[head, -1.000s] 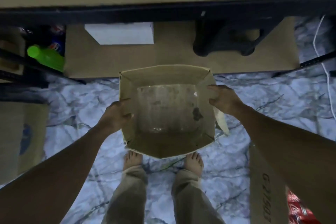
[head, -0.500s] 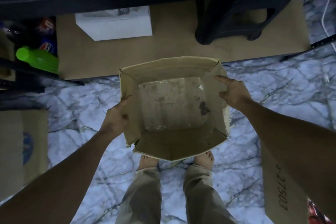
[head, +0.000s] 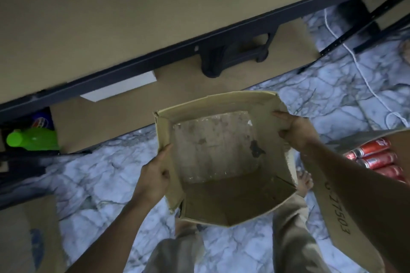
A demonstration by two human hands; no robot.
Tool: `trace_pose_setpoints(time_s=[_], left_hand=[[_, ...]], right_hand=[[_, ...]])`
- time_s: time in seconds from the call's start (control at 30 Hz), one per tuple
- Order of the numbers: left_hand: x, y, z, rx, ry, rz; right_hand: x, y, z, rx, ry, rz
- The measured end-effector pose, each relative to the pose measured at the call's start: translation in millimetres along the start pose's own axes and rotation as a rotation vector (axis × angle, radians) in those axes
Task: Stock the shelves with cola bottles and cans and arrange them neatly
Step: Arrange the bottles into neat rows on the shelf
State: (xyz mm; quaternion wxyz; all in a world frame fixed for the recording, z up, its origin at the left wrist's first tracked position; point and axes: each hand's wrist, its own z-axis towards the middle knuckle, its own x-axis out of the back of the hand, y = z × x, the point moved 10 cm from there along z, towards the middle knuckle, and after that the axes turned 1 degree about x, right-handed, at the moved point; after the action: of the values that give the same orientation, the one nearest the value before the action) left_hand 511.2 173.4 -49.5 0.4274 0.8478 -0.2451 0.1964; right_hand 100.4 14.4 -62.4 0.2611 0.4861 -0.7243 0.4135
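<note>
I hold an open cardboard box (head: 221, 104) in front of me above the marble floor; nothing but clear plastic wrap lies on its bottom. My left hand (head: 155, 175) grips its left wall, thumb inside. My right hand (head: 295, 131) grips the right wall near the far corner. Red cola cans (head: 375, 155) lie in another carton (head: 341, 226) at the right, beside my right forearm. A green bottle (head: 33, 139) and a blue cola bottle (head: 41, 119) lie on the low shelf at the far left.
A black-framed shelf (head: 133, 60) with a bare cardboard-coloured board runs diagonally across the top. On the lower board sit a white box (head: 124, 87) and a black object (head: 235, 53). A white cable (head: 359, 68) trails at the right. Another carton (head: 26, 239) stands at the lower left.
The view has tilted and swung right, bringing the red cans into sight. The box has shifted right and slightly up with both hands still holding its walls.
</note>
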Motion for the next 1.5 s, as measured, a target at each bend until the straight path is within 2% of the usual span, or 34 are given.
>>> trace_pose_setpoints(time_s=[0.17, 0.33, 0.63, 0.9, 1.1, 1.27, 1.4, 1.5], left_hand=[[-37.0, 59.3, 11.9, -0.022, -0.005, 0.019], [-99.5, 123.1, 43.0, -0.021, -0.028, 0.029], [-214.5, 253.5, 110.7, -0.068, -0.019, -0.013], [-307.1, 338.7, 165.8, 0.003, -0.003, 0.011], [-366.9, 367.3, 189.8, 0.063, -0.016, 0.005], [-388.5, 366.8, 193.5, 0.096, -0.015, 0.009], [-393.3, 363.4, 191.9, 0.103, -0.003, 0.022], [-395.5, 367.9, 187.9, 0.137, -0.079, 0.072]], right_hand=[[41.8, 59.6, 11.0, 0.012, 0.004, 0.061], [100.5, 140.8, 29.7, -0.071, 0.073, 0.103], [205.1, 268.1, 101.9, -0.069, 0.141, 0.055], [264.1, 355.6, 175.0, -0.009, 0.122, -0.023], [277.2, 393.3, 218.4, -0.035, 0.079, -0.139], [272.1, 411.8, 235.8, -0.077, 0.061, -0.187], [260.6, 420.5, 246.1, -0.078, -0.005, -0.107], [256.4, 422.7, 244.0, -0.112, -0.054, -0.037]])
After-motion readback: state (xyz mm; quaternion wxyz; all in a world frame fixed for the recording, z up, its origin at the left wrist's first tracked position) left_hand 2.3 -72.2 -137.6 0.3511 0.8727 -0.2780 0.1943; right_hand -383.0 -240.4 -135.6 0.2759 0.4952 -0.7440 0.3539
